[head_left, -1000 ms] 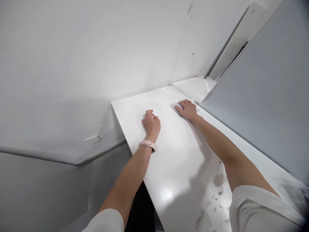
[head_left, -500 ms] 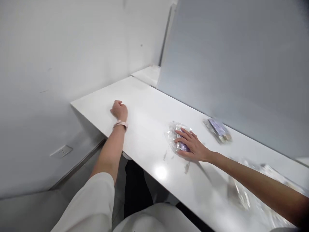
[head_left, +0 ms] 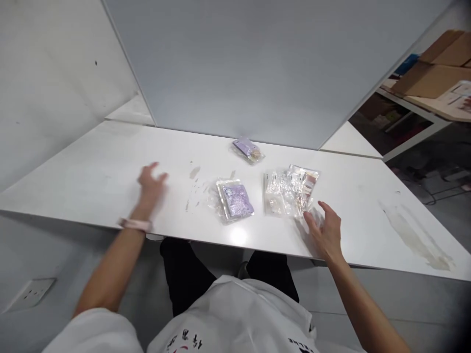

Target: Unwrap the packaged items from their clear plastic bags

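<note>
Clear packets (head_left: 283,193), right fingers (head_left: 312,223) parted, just beside

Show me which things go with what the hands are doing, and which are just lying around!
Probably part of the work:
clear packets, nearest the right hand
purple-and-silver packet, between the left hand and the clear packets
other purple packet, near the grey panel

Probably just around:
cardboard box, far right
wall socket, low on the left
</note>
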A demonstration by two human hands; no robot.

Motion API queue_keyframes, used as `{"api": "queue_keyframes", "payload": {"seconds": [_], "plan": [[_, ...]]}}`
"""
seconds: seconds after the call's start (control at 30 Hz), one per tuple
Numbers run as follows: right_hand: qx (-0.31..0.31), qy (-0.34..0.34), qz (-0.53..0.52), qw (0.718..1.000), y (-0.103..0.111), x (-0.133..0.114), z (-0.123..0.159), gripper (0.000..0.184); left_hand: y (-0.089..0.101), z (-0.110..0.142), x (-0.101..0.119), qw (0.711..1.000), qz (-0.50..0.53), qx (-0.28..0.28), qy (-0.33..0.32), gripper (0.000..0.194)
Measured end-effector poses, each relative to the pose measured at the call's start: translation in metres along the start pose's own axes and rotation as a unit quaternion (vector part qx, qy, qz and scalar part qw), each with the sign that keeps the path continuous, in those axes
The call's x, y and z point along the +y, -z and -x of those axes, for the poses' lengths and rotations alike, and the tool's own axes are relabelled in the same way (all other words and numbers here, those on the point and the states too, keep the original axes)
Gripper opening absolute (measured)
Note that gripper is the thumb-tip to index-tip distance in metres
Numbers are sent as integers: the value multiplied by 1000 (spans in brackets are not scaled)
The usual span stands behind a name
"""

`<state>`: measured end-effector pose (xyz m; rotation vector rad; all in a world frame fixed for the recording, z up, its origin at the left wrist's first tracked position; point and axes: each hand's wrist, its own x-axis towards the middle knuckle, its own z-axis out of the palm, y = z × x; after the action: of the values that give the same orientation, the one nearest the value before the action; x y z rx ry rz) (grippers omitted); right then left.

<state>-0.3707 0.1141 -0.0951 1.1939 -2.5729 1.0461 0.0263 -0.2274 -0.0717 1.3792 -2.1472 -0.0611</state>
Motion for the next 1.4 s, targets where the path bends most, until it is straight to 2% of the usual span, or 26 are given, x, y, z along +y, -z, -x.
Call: {"api": "queue_keyframes", "payload": {"seconds": [0.03,0.1,0.13,0.17,0.23,0.33,0.47,0.53,0.6,0.63,0.67,0.73,0.8,0.83,0.87,0.93,1.0,1.03,1.13,1.2,1.27,1.33,1.4], "plan": [[-13,-4,-5,1000,-2,4,-5,66,-10,24,38,1000,4,-18,-24,57],[-30,12,-5,999,-9,3,-17,64,-28,68,110,981,19,-143,-129,71],[-33,20,-4,999,-12,-1,-22,64,-36,83,139,963,27,-206,-173,70],[-36,26,-4,999,-15,-4,-26,64,-42,92,161,944,33,-258,-202,66],[-47,41,-12,998,-21,-9,-30,65,-51,92,185,931,30,-303,-200,59],[-75,75,-51,993,-25,-8,-27,64,-59,61,187,934,21,-316,-163,57],[-104,89,-179,974,-25,-15,-30,57,-61,24,192,939,16,-322,-122,55],[-99,106,-228,963,-22,-31,-39,54,-58,18,206,956,39,-275,-92,49],[-110,134,-259,950,-17,-54,-49,56,-52,19,222,969,137,-202,-45,45],[-136,153,-272,940,-14,-66,-53,58,-47,22,227,961,212,-179,-4,47],[-182,180,-285,924,-12,-77,-55,60,-42,24,231,940,291,-171,48,52],[-318,254,-296,864,-10,-95,-54,59,-32,32,233,880,411,-182,156,61],[-440,321,-286,788,-13,-103,-48,50,-25,44,229,839,454,-191,232,61],[-467,346,-277,765,-17,-104,-44,44,-24,51,226,833,454,-194,251,58],[-467,367,-264,760,-21,-103,-40,38,-24,58,223,831,449,-198,262,57],[-404,400,-210,795,-32,-97,-35,29,-26,72,217,833,434,-216,266,63],[-310,426,-105,843,-43,-88,-35,26,-27,83,212,840,426,-225,248,71],[-269,434,-44,859,-47,-84,-36,27,-25,86,209,845,424,-223,236,73],[-190,436,97,874,-49,-70,-41,30,-9,86,200,861,418,-206,204,71],[-176,405,142,886,-42,-61,-44,31,9,81,193,868,414,-201,188,70],[-188,353,151,904,-32,-51,-47,30,27,75,187,868,414,-212,173,70],[-200,306,133,921,-21,-44,-51,28,42,70,182,864,417,-228,163,70],[-183,275,99,939,-13,-43,-52,29,54,66,181,861,423,-237,155,71]]}}
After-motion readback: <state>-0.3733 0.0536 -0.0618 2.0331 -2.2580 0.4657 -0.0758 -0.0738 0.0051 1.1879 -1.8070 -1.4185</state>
